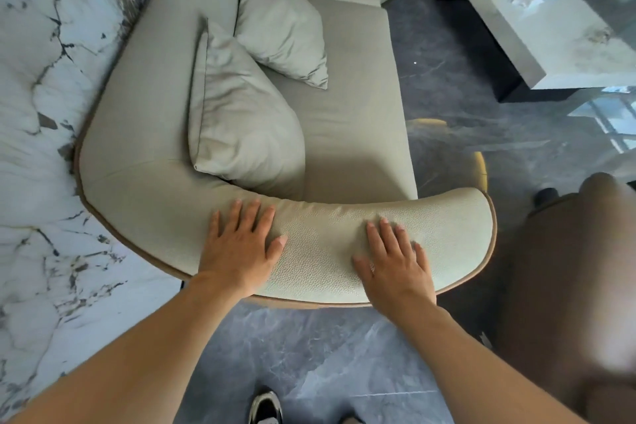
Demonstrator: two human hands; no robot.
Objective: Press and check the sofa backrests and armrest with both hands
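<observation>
A pale grey-green leather sofa fills the middle of the head view. Its curved armrest runs across the near end, edged with a tan band. My left hand lies flat on the armrest's left part, fingers spread and palm down. My right hand lies flat on its right part, fingers apart. The padded backrest runs up along the left side. Two loose cushions, a near one and a far one, lean against it above the seat.
A white marble wall stands close behind the sofa on the left. A grey stone coffee table sits at the upper right on a dark tiled floor. A brown rounded piece of furniture is at the right. My shoe shows below.
</observation>
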